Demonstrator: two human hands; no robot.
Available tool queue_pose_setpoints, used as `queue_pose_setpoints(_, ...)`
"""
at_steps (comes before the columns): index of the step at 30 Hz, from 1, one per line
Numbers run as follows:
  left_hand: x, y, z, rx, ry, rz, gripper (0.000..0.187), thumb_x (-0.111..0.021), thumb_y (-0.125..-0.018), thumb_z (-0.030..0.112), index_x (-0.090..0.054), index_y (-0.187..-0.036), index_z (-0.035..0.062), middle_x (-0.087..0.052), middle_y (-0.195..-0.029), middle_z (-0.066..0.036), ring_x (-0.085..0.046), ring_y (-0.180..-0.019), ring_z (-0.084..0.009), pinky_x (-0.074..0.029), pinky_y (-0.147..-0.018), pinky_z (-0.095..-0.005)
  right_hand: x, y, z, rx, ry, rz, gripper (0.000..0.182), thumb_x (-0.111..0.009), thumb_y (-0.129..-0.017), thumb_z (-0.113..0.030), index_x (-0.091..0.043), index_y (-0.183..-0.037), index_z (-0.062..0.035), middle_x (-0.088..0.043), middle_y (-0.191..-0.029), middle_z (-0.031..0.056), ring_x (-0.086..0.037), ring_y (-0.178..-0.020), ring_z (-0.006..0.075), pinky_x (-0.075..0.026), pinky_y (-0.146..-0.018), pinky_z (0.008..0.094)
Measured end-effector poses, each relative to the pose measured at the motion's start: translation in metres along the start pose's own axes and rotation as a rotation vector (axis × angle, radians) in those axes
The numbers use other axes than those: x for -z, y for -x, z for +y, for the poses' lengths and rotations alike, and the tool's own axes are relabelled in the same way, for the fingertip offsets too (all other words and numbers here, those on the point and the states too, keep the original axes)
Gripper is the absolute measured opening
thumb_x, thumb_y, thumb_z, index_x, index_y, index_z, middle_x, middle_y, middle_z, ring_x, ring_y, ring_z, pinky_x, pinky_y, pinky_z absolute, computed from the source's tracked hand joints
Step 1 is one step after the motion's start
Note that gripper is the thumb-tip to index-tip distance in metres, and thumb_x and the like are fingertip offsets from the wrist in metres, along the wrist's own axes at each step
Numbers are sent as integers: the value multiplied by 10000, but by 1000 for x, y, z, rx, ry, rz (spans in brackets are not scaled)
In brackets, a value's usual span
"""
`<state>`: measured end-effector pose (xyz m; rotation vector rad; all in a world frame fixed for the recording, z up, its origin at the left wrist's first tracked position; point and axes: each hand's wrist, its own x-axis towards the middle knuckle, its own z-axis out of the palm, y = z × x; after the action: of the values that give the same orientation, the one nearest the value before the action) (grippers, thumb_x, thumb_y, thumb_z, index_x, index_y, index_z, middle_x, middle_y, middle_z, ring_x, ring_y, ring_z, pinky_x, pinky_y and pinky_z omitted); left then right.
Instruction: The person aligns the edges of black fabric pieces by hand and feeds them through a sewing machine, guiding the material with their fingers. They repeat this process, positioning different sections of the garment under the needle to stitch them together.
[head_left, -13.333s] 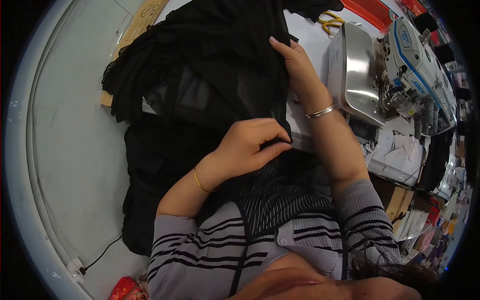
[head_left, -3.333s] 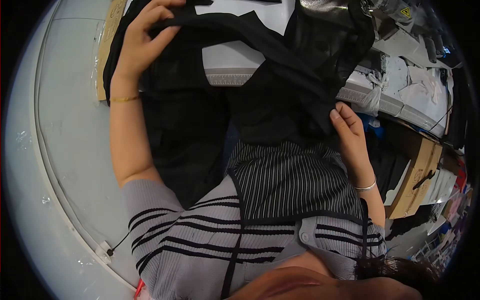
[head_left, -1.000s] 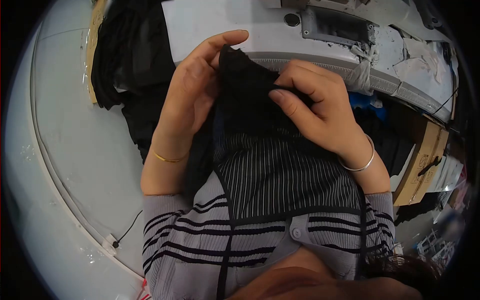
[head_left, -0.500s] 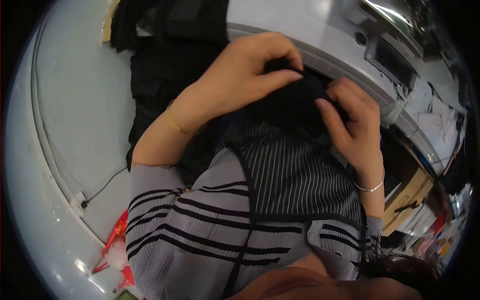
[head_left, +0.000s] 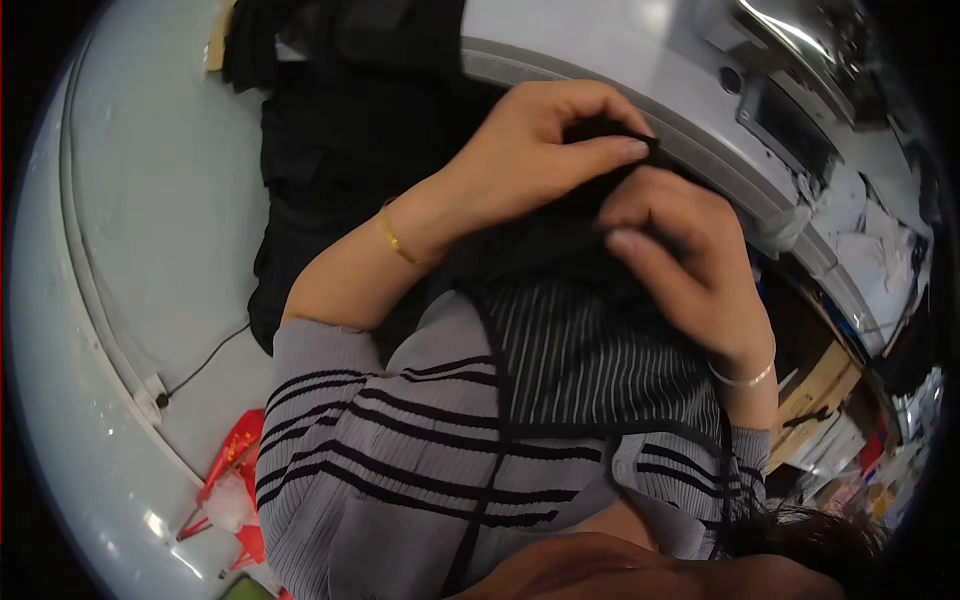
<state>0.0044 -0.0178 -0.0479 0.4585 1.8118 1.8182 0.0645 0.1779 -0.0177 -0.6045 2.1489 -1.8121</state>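
Black fabric (head_left: 345, 150) lies bunched over the front of the work surface and up against my body. My left hand (head_left: 555, 150), with a yellow bracelet at the wrist, pinches a fold of it between thumb and bent forefinger. Just below and to the right, my right hand (head_left: 690, 245) has its fingers curled and thumb near the forefinger, closed at the same fabric. Motion blurs its fingertips a little. The exact edge between the hands is hard to make out, dark on dark.
A grey-white machine table (head_left: 590, 40) with a metal edge curves behind my hands. At the upper right stands a shiny machine part (head_left: 800, 50), with white scraps (head_left: 870, 240) beside it. Cardboard (head_left: 815, 395) lies lower right; a red item (head_left: 235, 450) and a cable (head_left: 205, 360) lie left.
My left hand has shifted right, carrying the fabric fold along. My right hand has moved left and slightly down, below the left fingertips.
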Motion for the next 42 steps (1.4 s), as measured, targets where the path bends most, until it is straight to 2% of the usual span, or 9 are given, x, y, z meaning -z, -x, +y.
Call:
queue_pose_setpoints(2, -2, 2, -3, 26, 50, 42, 149, -679, -959, 39, -694, -1105, 11, -698, -991, -6, -649, -941, -79, -515, -866, -218, 9, 6, 12, -227, 27, 156, 101, -648, -956, -84, -654, -994, 9, -573, -712, 82, -514, -643, 125, -436, -605, 277)
queue_pose_setpoints(6, -3, 4, -4, 180, 167, 52, 171, -687, -970, 76, -707, -1130, 18, -711, -1032, -8, -656, -976, -91, -528, -891, -237, 5, 16, 28, -160, -49, 304, 100, -648, -962, -89, -661, -998, 3, -563, -679, 67, -487, -610, 105, -425, -580, 272)
queue_pose_setpoints(8, -7, 0, -4, 175, 186, 38, 185, -689, -970, 83, -708, -1144, 22, -711, -1047, -9, -650, -995, -89, -521, -908, -239, 10, 19, 23, -238, -62, 226, 102, -628, -990, -66, -652, -1013, 30, -598, -798, -9, -519, -738, 51, -432, -667, 213)
queue_pose_setpoints(15, -12, -1, 5, 162, 216, 12, 198, -693, -970, 84, -711, -1160, 34, -712, -1085, -11, -646, -1031, -96, -505, -953, -247, 17, 24, 23, -98, 113, 297, 87, -638, -974, -59, -671, -1010, 14, -641, -792, 36, -566, -727, 72, -467, -688, 227)
queue_pose_setpoints(19, -18, 1, 8, 157, 232, 25, 129, -698, -971, 87, -712, -1091, 41, -712, -1086, -10, -653, -993, -94, -518, -936, -258, 20, 28, 25, -58, 168, 287, 84, -703, -900, -50, -690, -965, 3, -672, -959, 73, -626, -826, 135, -491, -727, 250)
queue_pose_setpoints(22, -21, 4, 14, 8, 98, 113, 95, -746, -892, 44, -684, -961, 64, -720, -1043, -16, -677, -934, -116, -537, -912, -306, 21, 26, 29, 126, 212, 284, 96, -740, -846, -56, -699, -919, -9, -659, -1063, 99, -639, -881, 173, -501, -744, 268)
queue_pose_setpoints(24, -5, -1, 13, -803, -983, 26, 140, -749, -813, 45, -636, -871, 104, -723, -959, -16, -701, -870, -152, -546, -898, -352, 21, 26, 32, 206, 179, 281, 101, -754, -822, -63, -700, -894, -16, -646, -1098, 108, -639, -896, 188, -504, -748, 278)
queue_pose_setpoints(27, -4, 4, 11, -1042, -1021, 86, 146, -731, -774, 82, -609, -838, 132, -716, -893, -8, -706, -802, -176, -537, -898, -367, 19, 26, 34, 224, 118, 185, 92, -753, -822, -75, -701, -876, -22, -638, -1063, 116, -644, -856, 188, -507, -715, 288)
queue_pose_setpoints(42, 7, 21, -5, -1060, -1163, 253, 164, -733, -795, 107, -609, -863, 189, -659, -869, 47, -665, -786, -141, -515, -916, -355, 8, 27, 30, 317, 335, 279, 188, -819, -719, -75, -690, -857, -66, -631, -896, 74, -636, -678, 221, -498, -575, 312)
